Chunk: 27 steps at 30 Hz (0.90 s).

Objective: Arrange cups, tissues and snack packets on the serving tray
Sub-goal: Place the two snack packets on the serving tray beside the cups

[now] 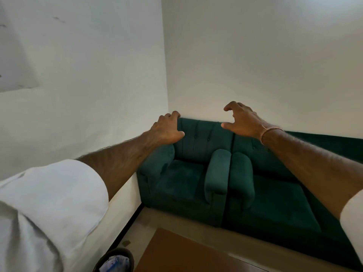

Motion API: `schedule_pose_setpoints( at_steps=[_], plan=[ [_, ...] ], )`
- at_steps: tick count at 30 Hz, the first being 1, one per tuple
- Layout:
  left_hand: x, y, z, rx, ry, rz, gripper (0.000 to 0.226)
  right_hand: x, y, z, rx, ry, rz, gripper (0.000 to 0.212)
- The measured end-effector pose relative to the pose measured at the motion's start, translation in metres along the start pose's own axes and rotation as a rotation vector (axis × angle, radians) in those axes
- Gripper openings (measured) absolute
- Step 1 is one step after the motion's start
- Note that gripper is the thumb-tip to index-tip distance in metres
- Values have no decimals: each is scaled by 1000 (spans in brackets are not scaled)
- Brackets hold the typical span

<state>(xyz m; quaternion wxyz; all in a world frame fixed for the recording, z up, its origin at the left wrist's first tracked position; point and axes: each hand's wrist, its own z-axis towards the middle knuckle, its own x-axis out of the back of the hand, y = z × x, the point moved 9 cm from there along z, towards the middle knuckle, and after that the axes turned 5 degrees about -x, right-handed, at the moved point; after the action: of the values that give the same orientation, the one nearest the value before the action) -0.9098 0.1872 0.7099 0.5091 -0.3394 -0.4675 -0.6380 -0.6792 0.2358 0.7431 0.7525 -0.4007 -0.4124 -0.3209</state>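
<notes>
No tray, cups, tissues or snack packets show in the head view. Both my arms stretch forward in the air, in rolled-up white sleeves. My left hand (167, 129) hangs palm down with its fingers curled and nothing in it. My right hand (240, 119) is held out with fingers and thumb spread in a claw shape, holding nothing; a thin band circles its wrist.
Two dark green armchairs (198, 173) stand side by side against the white walls in the room's corner. A brown wooden table corner (176, 254) lies at the bottom. A dark bin (115, 260) with a bluish bag in it sits at the bottom left.
</notes>
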Motion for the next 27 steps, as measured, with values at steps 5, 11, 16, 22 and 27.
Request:
schedule_pose_setpoints(
  at_steps=[5, 11, 16, 22, 27],
  plan=[
    [-6, 70, -1, -39, 15, -32, 73, 44, 47, -27, -7, 19, -2, 60],
    [-30, 130, 11, -97, -23, -61, 73, 68, 104, -54, -81, 28, -8, 58],
    [-78, 173, 18, -169, -119, -88, 73, 61, 165, -86, -203, 5, -17, 57],
    [-173, 233, 6, -253, -271, -131, 73, 31, 258, -150, -376, -33, -42, 57],
    [-270, 300, -27, -313, -417, -147, 72, 5, 349, -227, -522, -95, -73, 54]
  ],
)
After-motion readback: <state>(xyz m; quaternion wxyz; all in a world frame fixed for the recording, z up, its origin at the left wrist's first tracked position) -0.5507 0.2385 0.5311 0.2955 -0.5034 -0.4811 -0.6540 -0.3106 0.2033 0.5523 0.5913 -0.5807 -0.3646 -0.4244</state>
